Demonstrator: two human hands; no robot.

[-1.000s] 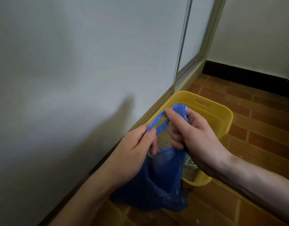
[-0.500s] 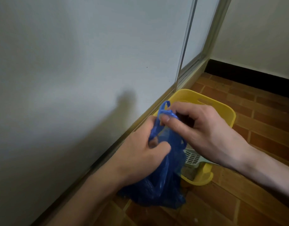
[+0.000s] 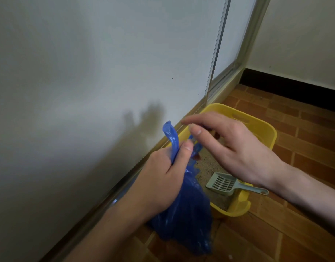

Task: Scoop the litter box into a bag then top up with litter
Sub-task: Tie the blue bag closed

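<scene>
Blue plastic bag hangs from the left hand, its lower part resting on the tiled floor just beside the yellow litter box. The left grip is clamped on the gathered neck, with 1 handle loop standing up above the fist. The right hand hovers over the box, fingers spread and loosely curled; its fingertips are near a 2nd strip of the bag, but whether they pinch it cannot be told.

Step in hand, by judgement: closing or tying the bag after scooping.

1. Keep the left fist tight on the neck so the contents stay down.
2. Take the 2nd handle with the right hand, cross both handles, and pull the knot snug.
3. Hold the bag upright; thin film tears if it is dragged.

The scoop lies in the box, head on the litter, handle over the near rim. No fresh litter supply is in view.
</scene>
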